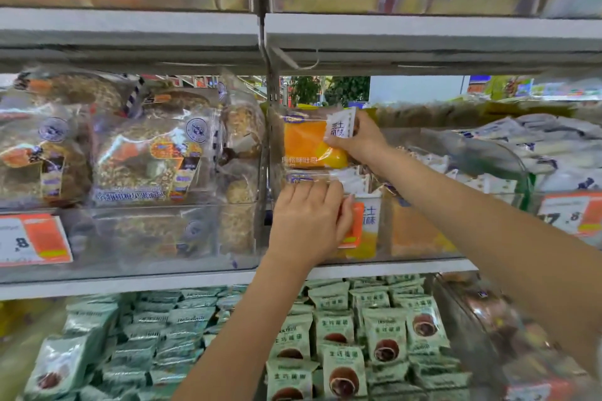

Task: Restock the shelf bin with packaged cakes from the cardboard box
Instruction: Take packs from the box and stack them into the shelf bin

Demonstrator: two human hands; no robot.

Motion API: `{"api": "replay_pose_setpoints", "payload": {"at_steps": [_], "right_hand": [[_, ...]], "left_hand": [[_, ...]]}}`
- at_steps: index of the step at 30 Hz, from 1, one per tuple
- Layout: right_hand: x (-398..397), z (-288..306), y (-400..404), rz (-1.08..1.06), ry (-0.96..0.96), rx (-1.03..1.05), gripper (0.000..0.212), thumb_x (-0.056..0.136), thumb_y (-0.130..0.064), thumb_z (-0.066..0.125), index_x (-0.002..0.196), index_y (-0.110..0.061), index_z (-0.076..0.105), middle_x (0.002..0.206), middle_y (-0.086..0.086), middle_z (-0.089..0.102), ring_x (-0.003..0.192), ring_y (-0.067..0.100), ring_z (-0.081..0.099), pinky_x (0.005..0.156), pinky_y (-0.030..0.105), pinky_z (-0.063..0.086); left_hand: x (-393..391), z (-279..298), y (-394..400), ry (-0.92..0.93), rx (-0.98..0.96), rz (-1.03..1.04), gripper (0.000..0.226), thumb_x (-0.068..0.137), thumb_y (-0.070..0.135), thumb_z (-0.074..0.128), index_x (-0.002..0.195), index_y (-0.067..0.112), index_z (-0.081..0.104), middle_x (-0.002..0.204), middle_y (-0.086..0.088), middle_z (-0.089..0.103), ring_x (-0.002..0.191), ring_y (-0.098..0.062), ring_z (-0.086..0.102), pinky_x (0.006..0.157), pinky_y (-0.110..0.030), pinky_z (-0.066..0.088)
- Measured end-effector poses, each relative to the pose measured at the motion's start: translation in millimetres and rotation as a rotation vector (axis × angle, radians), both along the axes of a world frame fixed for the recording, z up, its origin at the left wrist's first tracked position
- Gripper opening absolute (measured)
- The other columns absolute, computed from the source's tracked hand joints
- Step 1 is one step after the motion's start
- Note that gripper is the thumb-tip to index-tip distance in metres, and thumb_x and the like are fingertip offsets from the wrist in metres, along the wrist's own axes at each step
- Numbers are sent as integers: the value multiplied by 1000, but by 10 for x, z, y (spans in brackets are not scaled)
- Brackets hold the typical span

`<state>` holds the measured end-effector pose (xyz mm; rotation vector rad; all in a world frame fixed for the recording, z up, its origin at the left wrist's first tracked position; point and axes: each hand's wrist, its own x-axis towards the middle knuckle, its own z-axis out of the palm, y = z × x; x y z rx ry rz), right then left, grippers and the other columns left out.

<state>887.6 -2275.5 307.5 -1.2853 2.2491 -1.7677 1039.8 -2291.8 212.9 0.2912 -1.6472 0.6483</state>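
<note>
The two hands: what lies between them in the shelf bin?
In the head view, another clear-wrapped package lies between the left hand and the right hand, below the orange package the right hand grips.

We see the bin (384,247) on the middle shelf (391,268), cake packs (312,143) stacked inside it, bread bags (143,159) left, small packets (384,335) below.

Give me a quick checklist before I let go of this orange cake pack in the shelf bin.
1. Right hand grips the orange cake pack by its right end: ok.
2. Pack is inside the clear bin, on the stack: ok.
3. Left hand steadies the pack underneath: ok.
4. Pack sits level: not ok, slightly tilted.
5. Room behind the pack: cannot tell.
6. Cardboard box within reach: cannot tell, out of view.
</note>
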Motion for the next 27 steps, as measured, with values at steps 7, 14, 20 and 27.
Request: {"api": "replay_pose_setpoints", "payload": {"at_steps": [7,14,20,27], "right_hand": [[-16,8,30,-18,-59,71,71,77,-27,77,130,-11,33,126,6,55,110,20,55,89,33,49],[-9,-2,55,-90,36,68,60,85,-29,68,129,-7,33,125,10,57,111,26,57,93,43,50],[-23,15,-12,-119,50,136,63,86,-32,66,131,-7,30,130,14,52,115,30,54,94,44,49],[189,40,310,-178,182,228,81,79,-19,73,138,-11,19,133,17,37,122,35,43,101,44,42]], "left_hand": [[3,1,1,-17,19,-14,44,98,30,29,73,13,61,65,-2,59,60,-23,55,63,-33,33],[8,14,18,-4,15,0,42,97,29,31,73,13,62,63,-2,58,58,-22,54,63,-32,31],[8,4,8,-19,3,1,42,97,29,31,74,13,62,63,-1,57,58,-22,54,62,-32,31],[73,54,53,-150,80,4,44,98,29,29,81,12,66,71,-2,63,64,-22,58,65,-32,35]]}}
